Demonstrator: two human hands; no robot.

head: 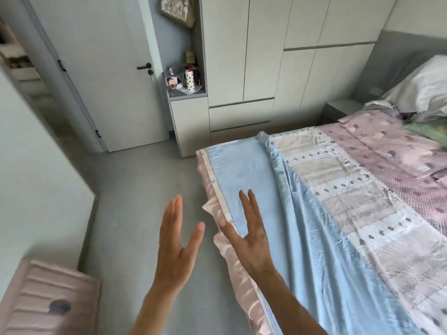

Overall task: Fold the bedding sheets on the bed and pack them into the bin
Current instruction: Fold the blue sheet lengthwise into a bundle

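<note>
At near centre of the head view, both hands are raised with fingers straight and spread, holding nothing. Left hand [177, 240] hangs over bare grey floor [135, 189], apart from the bed. Right hand [249, 233] is over the near-left edge of the bed [362, 213]; whether its thumb touches the fabric cannot be told.

Nearest task item: blue sheet [254, 170], spread flat along the left side of the bed. Long axis runs from near right to far left, roughly in line with the forearms. Its left edge lies along a pink ruffled trim [232, 257] hanging off the bed side, directly under the right hand. To its right, partly overlapped by it, a pale patterned quilt [350, 189]; farther right, a pink patterned sheet [391, 151]. A white pillow [425, 85] and crumpled bedding sit at the far right by the headboard.

At lower left, near the left arm, a pink ribbed object [48, 298] with a dark spot; possibly the bin or its lid, cannot confirm.

Judgement: nothing is folded or packed yet. The right hand is the nearer to the blue sheet's edge; the left must cross rightward to reach it. Everything to be folded lies right of and beyond the hands.
</note>
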